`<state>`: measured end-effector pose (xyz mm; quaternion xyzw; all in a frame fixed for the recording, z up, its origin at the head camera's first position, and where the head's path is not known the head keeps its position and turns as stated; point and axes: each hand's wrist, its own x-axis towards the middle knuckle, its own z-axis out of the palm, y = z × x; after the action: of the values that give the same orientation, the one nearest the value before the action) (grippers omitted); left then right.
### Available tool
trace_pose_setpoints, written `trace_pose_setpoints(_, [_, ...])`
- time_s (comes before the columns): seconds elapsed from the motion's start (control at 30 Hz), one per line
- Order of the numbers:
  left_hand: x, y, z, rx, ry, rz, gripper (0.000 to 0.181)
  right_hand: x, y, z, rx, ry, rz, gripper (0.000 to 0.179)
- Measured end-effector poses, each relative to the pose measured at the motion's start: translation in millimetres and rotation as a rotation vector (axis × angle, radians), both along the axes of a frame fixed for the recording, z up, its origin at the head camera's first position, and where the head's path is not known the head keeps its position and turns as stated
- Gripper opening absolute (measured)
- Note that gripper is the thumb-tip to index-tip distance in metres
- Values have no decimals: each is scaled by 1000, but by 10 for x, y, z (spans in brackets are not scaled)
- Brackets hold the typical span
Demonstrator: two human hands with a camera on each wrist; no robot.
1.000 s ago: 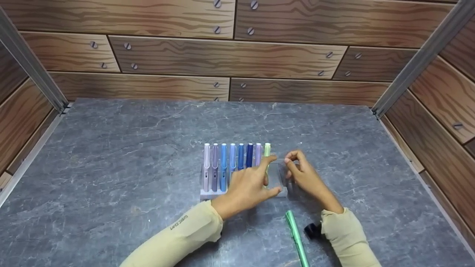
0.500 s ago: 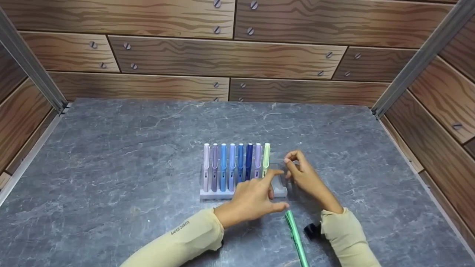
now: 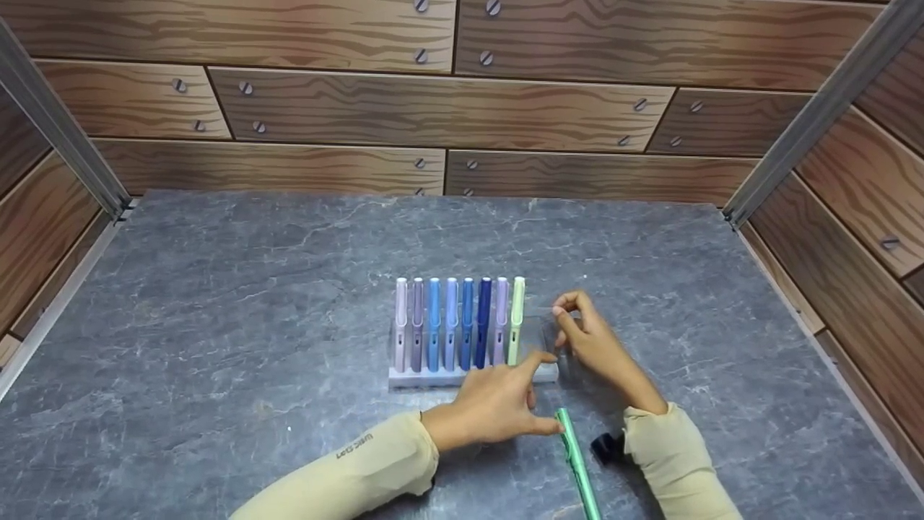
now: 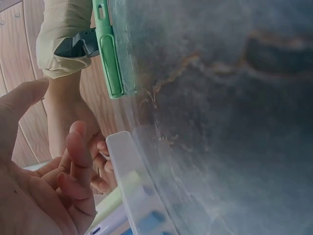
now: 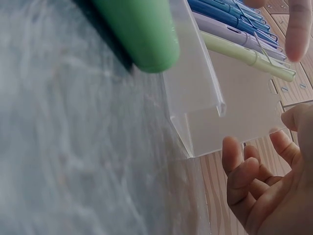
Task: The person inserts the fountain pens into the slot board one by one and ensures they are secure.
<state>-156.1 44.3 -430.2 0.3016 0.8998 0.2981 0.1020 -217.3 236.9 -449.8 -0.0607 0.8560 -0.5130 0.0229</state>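
Observation:
A clear pen stand (image 3: pixel 426 380) holds a row of several pens, from pale lilac through blues to a light green pen (image 3: pixel 517 318) at the right end. My left hand (image 3: pixel 494 406) is in front of the stand, thumb and forefinger spread apart and nothing between them. Its thumb tip comes right up to the top of a green pen (image 3: pixel 575 466) lying on the table. Beside the stand, my right hand (image 3: pixel 595 347) pinches the edge of its clear panel (image 5: pixel 234 117) between thumb and finger. The other right fingers are curled.
The grey marbled table (image 3: pixel 253 289) is enclosed by wood-patterned walls (image 3: pixel 433 108) and metal corner posts (image 3: pixel 801 123). A black wrist camera (image 3: pixel 608 448) sits at the right sleeve, close beside the green pen.
My left hand has drawn back from the row of pens toward the front right, uncovering them and bringing its thumb to the green pen. The right hand has stayed at the stand's edge.

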Motion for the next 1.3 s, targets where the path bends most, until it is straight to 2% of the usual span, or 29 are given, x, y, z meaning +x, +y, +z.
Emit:
trace_pose_setpoints(0.33, [38, 69, -21, -94, -4, -36, 80, 6, -13, 21, 2, -2, -2, 19])
trace_pose_setpoints(0.57, [58, 122, -46, -152, -63, -40, 78, -8, -8, -4, -4, 1, -9, 16])
trace_pose_setpoints(0.93, [39, 166, -106, -208, -109, -60, 78, -14, -8, -19, -2, 15, -6, 15])
trace_pose_setpoints(1.3, [46, 200, -147, -236, -87, -79, 73, -8, -3, -9, 23, 16, 0, 16])
